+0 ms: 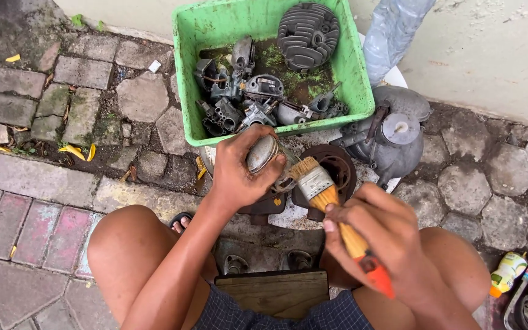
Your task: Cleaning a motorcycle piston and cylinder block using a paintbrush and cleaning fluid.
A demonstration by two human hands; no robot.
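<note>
Square plastic tub: bright green, streaked with dark grime and green moss inside. Finned round metal cover: dark grey. Rounded metal part: dull silver-grey. Flat paintbrush: tan bristles, silver ferrule, yellow wooden handle with orange-red tip. Bulbous metal casing: grey. Small plastic bottle: pale yellow with orange cap. Paving stones: grey, some pinkish. Checked shorts: dark blue.
</note>
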